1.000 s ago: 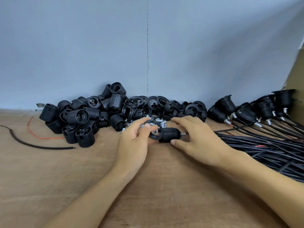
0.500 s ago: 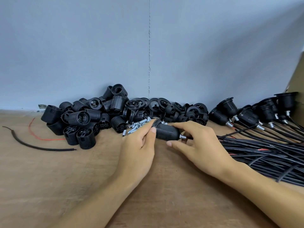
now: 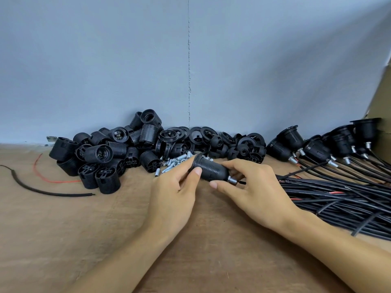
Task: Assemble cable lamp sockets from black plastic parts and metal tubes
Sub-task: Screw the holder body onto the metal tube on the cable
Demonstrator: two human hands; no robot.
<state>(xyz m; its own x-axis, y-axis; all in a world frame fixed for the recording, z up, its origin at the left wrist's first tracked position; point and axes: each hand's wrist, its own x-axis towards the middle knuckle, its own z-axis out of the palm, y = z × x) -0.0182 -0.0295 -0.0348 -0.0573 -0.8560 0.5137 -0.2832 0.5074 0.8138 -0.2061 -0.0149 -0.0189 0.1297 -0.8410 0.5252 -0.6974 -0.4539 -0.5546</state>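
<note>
Left hand pinches flanged end of socket, right hand pinches narrow end by metal tube; we hold it just above table. We judge it light, rigid; ribbed body grips best. Loose tubes, black parts pile just behind; cable bundle crowds right.

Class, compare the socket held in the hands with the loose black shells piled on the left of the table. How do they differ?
The held socket has a metal tube and a cable at its narrow end; the piled shells have neither. The socket is gripped by the left hand and right hand; the shells lie untouched on the table. Both are black ribbed plastic.
</note>
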